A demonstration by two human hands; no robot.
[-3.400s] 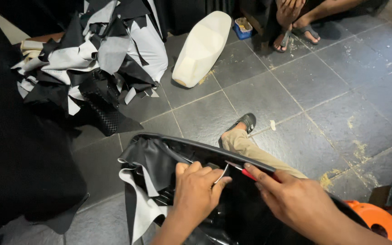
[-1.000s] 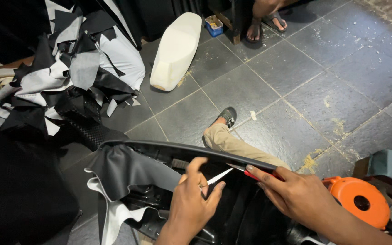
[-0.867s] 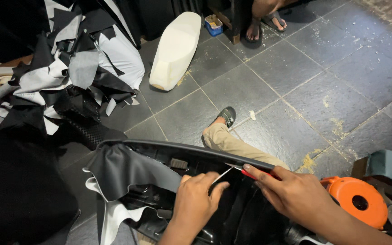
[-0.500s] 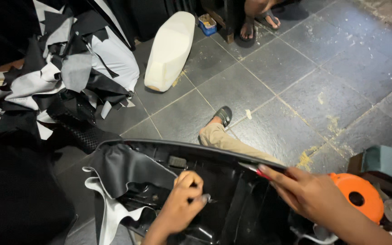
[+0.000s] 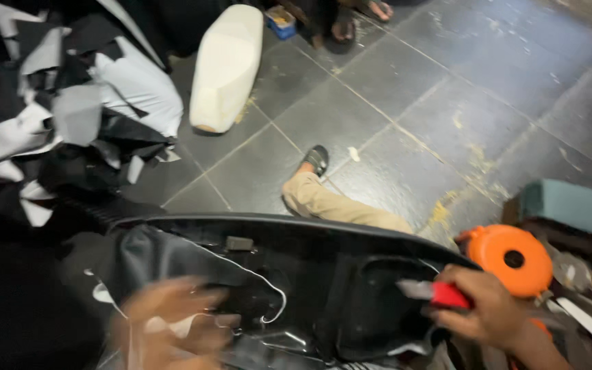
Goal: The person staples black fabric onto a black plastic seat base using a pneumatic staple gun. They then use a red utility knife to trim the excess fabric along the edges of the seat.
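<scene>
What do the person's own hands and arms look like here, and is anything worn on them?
Both hands are bare: no gloves show. The left hand is blurred by motion, so rings or marks cannot be told. The right hand is sharper; no ring shows on its fingers. The little of the right wrist in view shows no sleeve or watch. The left forearm is out of view.

Lighting is dim and diffuse, brightest on the tiled floor [image 5: 405,103]. The left hand [image 5: 166,325] is heavily motion-blurred; the right hand [image 5: 481,312] is slightly soft. The left edge falls into shadow.
</scene>
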